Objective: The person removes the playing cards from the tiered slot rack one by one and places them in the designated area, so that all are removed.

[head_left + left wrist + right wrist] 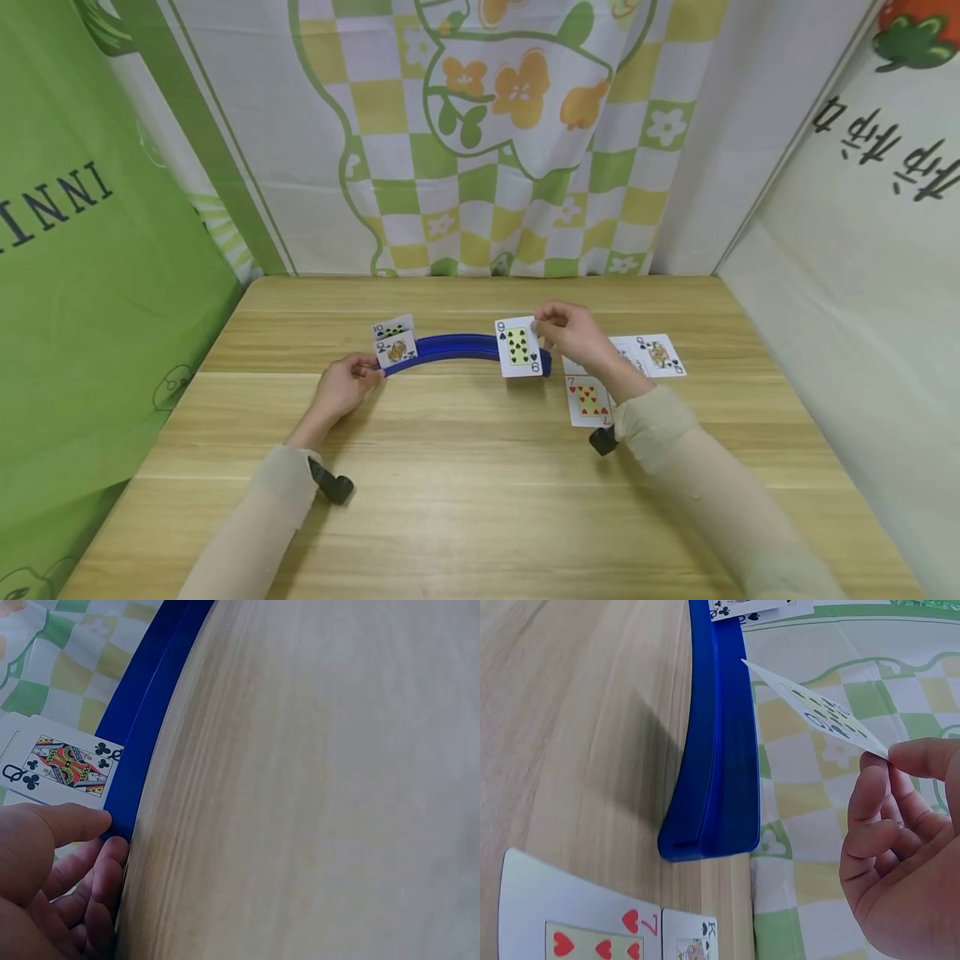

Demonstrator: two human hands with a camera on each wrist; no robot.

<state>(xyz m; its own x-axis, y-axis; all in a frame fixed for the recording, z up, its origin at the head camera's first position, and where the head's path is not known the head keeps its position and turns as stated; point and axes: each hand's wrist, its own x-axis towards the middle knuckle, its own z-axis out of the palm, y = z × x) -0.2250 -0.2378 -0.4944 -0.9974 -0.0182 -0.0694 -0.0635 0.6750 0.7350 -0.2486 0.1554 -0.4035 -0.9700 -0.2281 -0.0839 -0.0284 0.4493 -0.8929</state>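
A curved blue playing card holder [457,344] lies on the table. At its left end stand a queen of clubs [67,765] and, behind it, a ten of spades [393,328]. My left hand [348,385] grips that end of the holder, thumb on one side and curled fingertips on the other. Between thumb and fingers, my right hand [573,333] pinches a nine of spades [517,346] by its edge. That card is tilted and raised over the right part of the holder, whose groove [720,772] shows bare below it in the right wrist view.
Right of the holder, a seven of hearts [587,402] lies face up on the wooden table [465,500]. More cards lie beside it, among them a face card [660,356], partly covered by my right arm. A patterned curtain [510,167] hangs behind the table's far edge.
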